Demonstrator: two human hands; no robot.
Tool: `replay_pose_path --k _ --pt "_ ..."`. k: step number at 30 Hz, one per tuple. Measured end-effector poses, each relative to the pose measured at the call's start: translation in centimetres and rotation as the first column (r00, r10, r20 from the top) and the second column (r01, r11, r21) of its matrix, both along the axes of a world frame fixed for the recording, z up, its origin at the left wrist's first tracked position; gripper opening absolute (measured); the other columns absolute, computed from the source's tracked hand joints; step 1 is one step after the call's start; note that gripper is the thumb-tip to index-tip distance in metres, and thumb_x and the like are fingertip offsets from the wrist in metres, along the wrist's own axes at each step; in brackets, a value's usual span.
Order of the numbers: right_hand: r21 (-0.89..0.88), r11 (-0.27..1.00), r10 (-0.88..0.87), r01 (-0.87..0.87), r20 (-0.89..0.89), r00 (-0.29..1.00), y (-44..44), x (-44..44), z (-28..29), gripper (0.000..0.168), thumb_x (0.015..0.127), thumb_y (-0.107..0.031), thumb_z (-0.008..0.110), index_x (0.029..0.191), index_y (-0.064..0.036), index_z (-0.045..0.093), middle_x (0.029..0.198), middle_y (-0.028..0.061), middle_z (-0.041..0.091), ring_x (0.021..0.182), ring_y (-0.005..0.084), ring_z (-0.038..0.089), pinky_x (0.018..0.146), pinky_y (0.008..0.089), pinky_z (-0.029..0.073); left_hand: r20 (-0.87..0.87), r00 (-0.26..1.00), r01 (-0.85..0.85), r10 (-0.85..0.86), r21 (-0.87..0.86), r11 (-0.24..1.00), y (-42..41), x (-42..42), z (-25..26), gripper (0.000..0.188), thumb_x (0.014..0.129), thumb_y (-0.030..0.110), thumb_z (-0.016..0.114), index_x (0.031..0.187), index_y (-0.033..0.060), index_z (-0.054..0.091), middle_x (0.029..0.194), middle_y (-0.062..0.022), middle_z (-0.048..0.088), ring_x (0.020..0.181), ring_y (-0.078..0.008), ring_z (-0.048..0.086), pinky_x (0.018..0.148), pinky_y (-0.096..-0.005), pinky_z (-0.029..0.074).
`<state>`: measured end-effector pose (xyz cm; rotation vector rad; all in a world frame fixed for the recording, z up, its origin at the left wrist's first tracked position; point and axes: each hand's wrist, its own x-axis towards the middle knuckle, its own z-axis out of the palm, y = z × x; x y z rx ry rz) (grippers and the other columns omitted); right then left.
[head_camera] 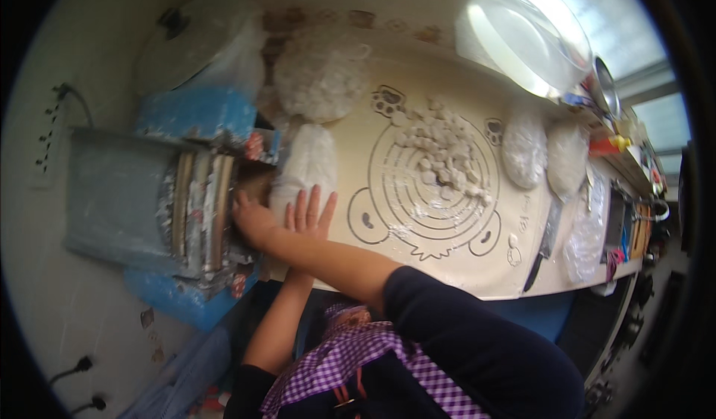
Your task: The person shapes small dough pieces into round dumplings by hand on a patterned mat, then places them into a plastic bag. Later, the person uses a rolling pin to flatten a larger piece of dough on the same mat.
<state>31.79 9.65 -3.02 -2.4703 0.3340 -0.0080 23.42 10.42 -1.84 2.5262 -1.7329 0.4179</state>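
My left hand [310, 213] lies with fingers spread over the near end of a long white sheet of dough [311, 153]. Crossing above the left arm, my right forearm reaches to the left. At its end, my right hand [251, 220] is at the front of a grey and blue dough-rolling machine [120, 195], close to its rollers [221, 212]. The right fingers are blurred and partly in shadow, so their grip is unclear. White flour dusts the machine's edges.
Many small dough pieces [447, 145] are heaped on a printed kneading mat [358, 162]. Plastic-wrapped bundles [524, 150] and a black-handled knife [537, 271] lie to the right. A bagged plate of pieces [321, 78] and a clear basin [520, 39] stand at the back.
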Motion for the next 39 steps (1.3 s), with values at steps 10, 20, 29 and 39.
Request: replay_pose_path --k 10,20,29,39 --pt "0.610 0.792 0.025 0.025 -0.074 0.997 -9.4 -16.3 6.7 0.047 0.089 -0.017 0.055 0.129 0.006 0.047 0.109 0.0318 0.063 0.098 0.0436 0.065 0.089 0.0507 0.050 -0.184 0.983 0.028 -0.016 0.059 0.998 0.1 -1.1 -1.5 0.056 0.097 0.027 0.051 0.151 0.0180 0.041 0.158 -0.0115 0.035 0.145 -0.0303 0.034 0.118 -0.0517 0.026" --pt "0.586 0.307 -0.792 0.750 -0.280 0.543 -12.5 -53.4 6.5 0.026 0.095 -0.024 0.065 0.112 -0.006 0.059 0.082 0.0021 0.056 0.075 0.0105 0.051 0.070 0.0279 0.044 -0.468 0.831 0.383 -0.301 0.088 0.920 -9.8 -16.3 -3.3 0.070 0.094 0.040 0.058 0.152 0.0068 0.035 0.160 -0.0185 0.027 0.148 -0.0320 0.025 0.120 -0.0514 0.020" --pt "0.653 0.018 -0.934 0.757 -0.259 0.246 -13.8 -62.2 4.4 0.016 0.097 -0.018 0.064 0.104 -0.005 0.058 0.079 -0.0032 0.051 0.071 0.0058 0.045 0.065 0.0228 0.040 -0.618 0.407 0.804 -0.673 -0.107 0.585 -16.5 -31.2 -3.4 0.072 0.094 0.040 0.057 0.153 0.0058 0.033 0.161 -0.0127 0.029 0.150 -0.0252 0.025 0.122 -0.0455 0.018" --pt "0.671 0.021 -0.932 0.742 -0.255 0.256 -15.4 -64.5 3.4 0.014 0.097 -0.018 0.064 0.098 -0.006 0.056 0.079 -0.0037 0.050 0.071 0.0052 0.044 0.064 0.0229 0.038 -0.511 0.524 0.618 -0.681 -0.321 0.717 -18.9 -28.0 -3.3 0.043 0.091 0.011 0.055 0.133 0.0047 0.056 0.142 -0.0158 0.051 0.134 -0.0318 0.046 0.113 -0.0450 0.036"
